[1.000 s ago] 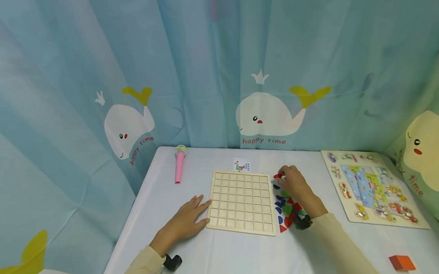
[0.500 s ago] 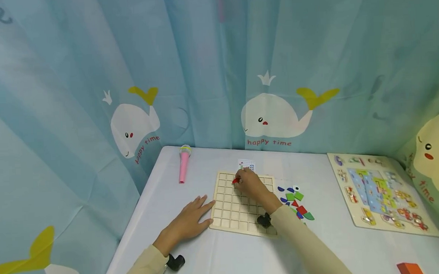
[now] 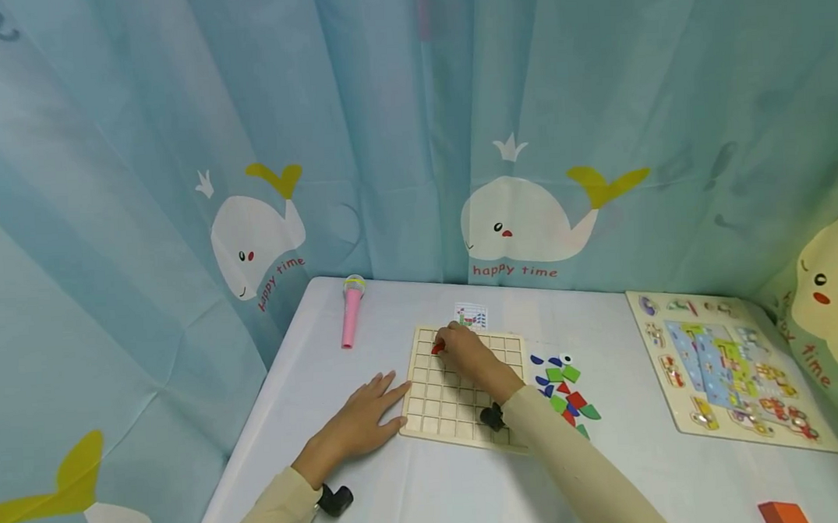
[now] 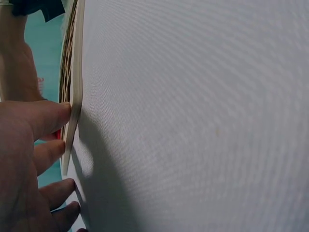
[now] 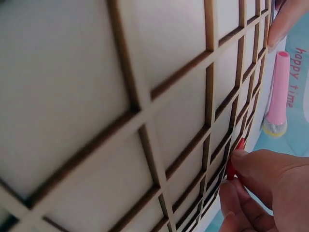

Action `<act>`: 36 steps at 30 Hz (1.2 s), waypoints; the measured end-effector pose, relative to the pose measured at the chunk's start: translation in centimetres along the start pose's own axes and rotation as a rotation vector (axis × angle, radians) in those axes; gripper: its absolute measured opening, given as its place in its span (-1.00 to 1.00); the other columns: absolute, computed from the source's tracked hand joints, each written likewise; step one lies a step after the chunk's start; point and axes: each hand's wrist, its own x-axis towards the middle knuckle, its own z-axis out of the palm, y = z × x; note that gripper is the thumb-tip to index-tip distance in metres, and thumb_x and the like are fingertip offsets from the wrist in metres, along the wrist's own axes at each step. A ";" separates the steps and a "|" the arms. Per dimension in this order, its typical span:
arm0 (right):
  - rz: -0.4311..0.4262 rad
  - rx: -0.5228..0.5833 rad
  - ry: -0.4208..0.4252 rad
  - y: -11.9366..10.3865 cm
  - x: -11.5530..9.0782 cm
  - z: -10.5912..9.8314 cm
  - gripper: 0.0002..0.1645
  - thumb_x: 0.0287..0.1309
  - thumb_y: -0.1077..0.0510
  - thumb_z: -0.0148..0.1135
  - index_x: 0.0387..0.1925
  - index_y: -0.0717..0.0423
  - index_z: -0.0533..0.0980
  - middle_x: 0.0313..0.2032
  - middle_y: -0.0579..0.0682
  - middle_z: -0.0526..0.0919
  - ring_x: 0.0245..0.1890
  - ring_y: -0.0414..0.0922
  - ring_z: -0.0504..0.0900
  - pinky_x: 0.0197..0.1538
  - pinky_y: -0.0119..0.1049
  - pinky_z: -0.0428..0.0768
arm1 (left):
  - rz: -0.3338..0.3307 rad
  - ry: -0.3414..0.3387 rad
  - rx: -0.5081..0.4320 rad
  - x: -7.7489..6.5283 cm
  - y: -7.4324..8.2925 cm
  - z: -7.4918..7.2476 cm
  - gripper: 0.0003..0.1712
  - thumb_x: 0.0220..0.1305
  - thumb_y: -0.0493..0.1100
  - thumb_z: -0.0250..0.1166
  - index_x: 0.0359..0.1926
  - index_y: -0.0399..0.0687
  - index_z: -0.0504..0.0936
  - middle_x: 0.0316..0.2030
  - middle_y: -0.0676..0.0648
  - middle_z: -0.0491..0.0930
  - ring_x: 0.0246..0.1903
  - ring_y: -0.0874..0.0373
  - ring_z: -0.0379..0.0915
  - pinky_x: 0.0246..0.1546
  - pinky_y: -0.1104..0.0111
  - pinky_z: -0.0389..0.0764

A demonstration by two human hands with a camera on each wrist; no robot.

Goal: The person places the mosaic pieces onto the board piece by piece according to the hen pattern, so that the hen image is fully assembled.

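Observation:
A square wooden grid board (image 3: 426, 417) lies on the white table. Over its far left part, my right hand (image 3: 469, 357) pinches a small red piece (image 5: 231, 169) between thumb and fingers. The piece is close over the cells, and the fingers partly cover it. My left hand (image 3: 361, 420) lies at the board's left edge with its fingers spread. In the left wrist view, the thumb (image 4: 53, 113) and index finger touch the board's side (image 4: 76, 72).
Right of the board lie several flat blue, green and red pieces (image 3: 570, 373). A small picture card (image 3: 471, 314) is behind it. A pink toy microphone (image 3: 350, 315) rests at back left, a picture puzzle board (image 3: 662, 360) at the right, an orange block (image 3: 783, 514) at front right.
My right hand has moved left from the loose pieces to over the board, carrying the red piece, then shifted slightly farther left. My left hand keeps its place at the board's edge.

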 end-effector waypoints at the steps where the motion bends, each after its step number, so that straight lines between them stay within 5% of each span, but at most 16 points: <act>1: -0.003 0.003 -0.009 0.0 0.0 0.0 -0.80 0.33 0.31 0.41 -0.05 0.27 0.64 -0.13 0.12 0.63 -0.09 0.03 0.67 0.03 -0.14 0.72 | -0.001 -0.001 0.000 0.0 0.0 0.0 -0.28 0.58 0.12 0.18 0.63 0.12 0.28 0.64 -0.20 0.12 0.63 -0.25 -0.03 0.58 -0.19 0.11; 25: -0.158 0.036 0.107 1.9 -1.9 -0.9 -0.82 0.30 0.34 0.42 -0.08 0.29 0.65 -0.11 0.15 0.61 -0.07 0.08 0.65 0.06 -0.04 0.70 | -0.014 -0.004 0.005 -0.1 0.3 -0.3 -0.27 0.56 0.11 0.20 0.63 0.13 0.28 0.64 -0.18 0.12 0.64 -0.22 -0.04 0.59 -0.18 0.10; 31: -0.024 0.092 0.065 5.5 -4.9 -4.1 -0.74 0.36 0.35 0.35 0.04 0.31 0.59 -0.03 0.21 0.61 0.02 0.17 0.65 0.12 0.09 0.67 | -0.018 -0.002 -0.003 0.0 0.4 -0.1 -0.29 0.57 0.09 0.20 0.63 0.11 0.29 0.64 -0.19 0.12 0.64 -0.23 -0.05 0.59 -0.18 0.09; 36: 0.176 0.117 -0.031 9.2 -8.2 -6.9 -0.78 0.43 0.28 0.28 0.03 0.28 0.58 -0.07 0.19 0.61 -0.05 0.10 0.63 0.07 0.06 0.67 | -0.023 -0.004 -0.002 0.0 0.4 0.0 -0.29 0.57 0.08 0.20 0.63 0.10 0.29 0.64 -0.19 0.13 0.64 -0.23 -0.05 0.59 -0.18 0.09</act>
